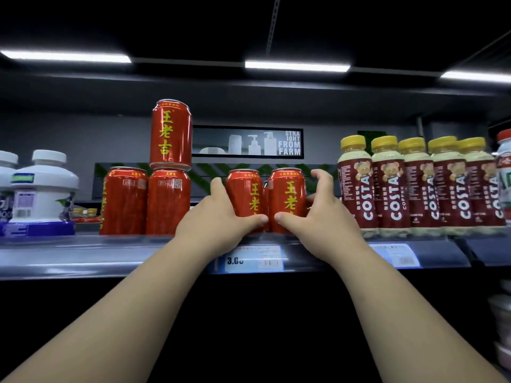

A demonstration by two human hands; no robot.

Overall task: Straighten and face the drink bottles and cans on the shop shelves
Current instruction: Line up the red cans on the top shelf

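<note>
Two red herbal-tea cans stand side by side at the front of the top shelf [83,255]. My left hand [218,217] grips the left can [244,192], thumb across its lower front. My right hand [322,214] grips the right can [287,189], fingers curled behind it and thumb at its base. Both cans show yellow lettering to the front. To the left stand two more red cans [124,200] turned label-away, and a third red can [171,132] is stacked upright on one of them.
A row of several Costa coffee bottles [392,183] with yellow caps fills the shelf to the right. White jars [41,186] stand at the far left. Price tags [253,258] sit on the shelf edge. More goods show at the lower right.
</note>
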